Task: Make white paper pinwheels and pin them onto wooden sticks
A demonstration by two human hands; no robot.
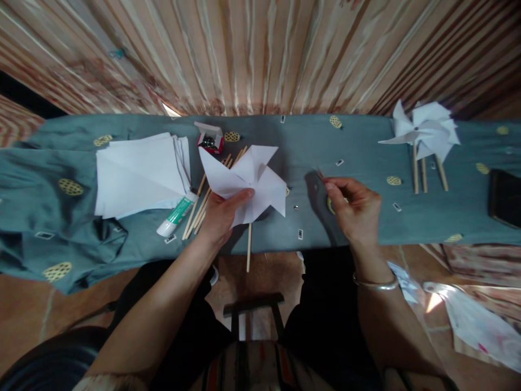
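My left hand grips a white paper pinwheel, its thumb pressed near the centre. A thin wooden stick reaches down from behind the paper. To the right, my right hand is closed in a pinch above the cloth. Between its fingertips is something small and thin that I cannot make out. A small shiny thumbtack-like piece lies on the cloth between the hands. Beside my left hand are several loose wooden sticks and a green and white glue stick.
A stack of white paper lies at the left. Behind the pinwheel stands an open red box of small metal pieces. White pinwheels on sticks lie at the right, near a dark phone. A patterned cloth covers the narrow table before a curtain.
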